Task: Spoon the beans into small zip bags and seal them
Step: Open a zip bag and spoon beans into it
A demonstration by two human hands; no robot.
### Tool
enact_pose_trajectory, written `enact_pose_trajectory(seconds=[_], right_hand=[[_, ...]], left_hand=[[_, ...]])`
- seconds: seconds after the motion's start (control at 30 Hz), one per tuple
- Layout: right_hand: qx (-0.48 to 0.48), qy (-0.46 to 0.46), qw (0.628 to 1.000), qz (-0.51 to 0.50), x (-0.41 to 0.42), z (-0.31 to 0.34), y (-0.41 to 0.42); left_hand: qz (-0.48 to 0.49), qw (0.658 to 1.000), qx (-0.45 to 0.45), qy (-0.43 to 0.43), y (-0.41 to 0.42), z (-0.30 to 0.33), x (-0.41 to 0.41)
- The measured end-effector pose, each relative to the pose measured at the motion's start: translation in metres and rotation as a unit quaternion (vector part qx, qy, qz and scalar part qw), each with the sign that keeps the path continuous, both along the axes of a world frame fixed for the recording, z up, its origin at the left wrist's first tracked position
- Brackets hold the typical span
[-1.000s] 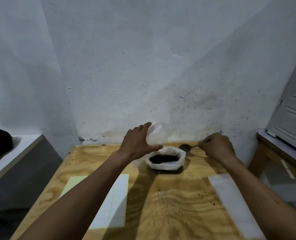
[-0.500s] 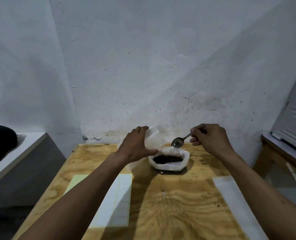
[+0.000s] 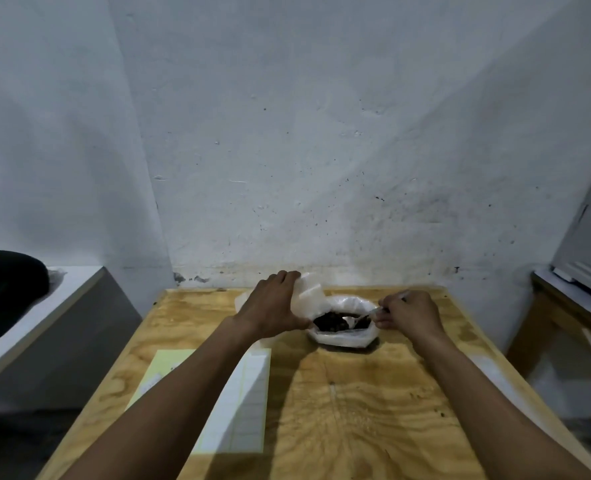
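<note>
A dark rounded object (image 3: 7, 282) lay on a white ledge (image 3: 62, 292) off the worktop's left side. On the plywood worktop (image 3: 356, 410), a pale yellow sheet (image 3: 155, 375) and a white gridded sheet (image 3: 242, 393) lay side by side near the left edge, partly under the left forearm. The left hand (image 3: 273, 308) gripped a small zip bag (image 3: 309, 296), thumb below and fingers curled over its top, holding it upright just beside the left rim of the larger plastic bag (image 3: 342, 337). That bag stood open near the middle of the far edge, with dark beans (image 3: 328, 322) inside. The right hand (image 3: 408, 313) pinched the handle of a spoon (image 3: 353, 319), whose bowl rested down among the beans. A pale strip (image 3: 495, 375) lay along the right edge, partly hidden by the right forearm.
</note>
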State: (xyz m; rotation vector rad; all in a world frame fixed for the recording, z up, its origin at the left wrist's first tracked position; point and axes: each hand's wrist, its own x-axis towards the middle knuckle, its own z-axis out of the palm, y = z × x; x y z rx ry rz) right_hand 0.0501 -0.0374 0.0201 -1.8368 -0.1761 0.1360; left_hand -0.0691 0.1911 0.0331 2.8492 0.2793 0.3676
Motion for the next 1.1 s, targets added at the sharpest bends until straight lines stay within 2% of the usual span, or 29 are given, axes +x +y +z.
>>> enact_pose_trajectory(seconds=[0.1, 0.2, 0.37, 0.57, 0.77, 0.9, 1.1], right_hand=[[0.067, 0.082, 0.994, -0.023, 0.006, -0.002, -0.002], [0.092, 0.105, 0.990, -0.016, 0.012, 0.008, -0.005], [0.101, 0.084, 0.991, 0.000, 0.014, 0.036, -0.007], [0.108, 0.034, 0.993, 0.027, 0.008, 0.072, 0.007], [0.025, -0.111, 0.988, 0.100, -0.014, 0.082, 0.026], [-0.023, -0.199, 0.976, 0.082, -0.016, 0.091, 0.021], [-0.162, -0.250, 0.952, 0.069, -0.002, 0.063, 0.001]], left_hand=[[-0.001, 1.000, -0.025, -0.013, 0.003, 0.001, -0.001], [0.003, 0.996, -0.080, -0.027, 0.010, 0.004, -0.002], [0.003, 0.988, -0.153, -0.033, 0.017, 0.009, -0.006], [-0.020, 0.985, -0.169, -0.007, 0.014, 0.010, -0.009], [-0.039, 0.988, -0.152, -0.006, 0.004, 0.009, -0.004], [-0.023, 0.993, -0.111, 0.017, 0.008, 0.005, -0.003], [-0.001, 0.998, -0.041, 0.043, 0.015, -0.004, -0.004]])
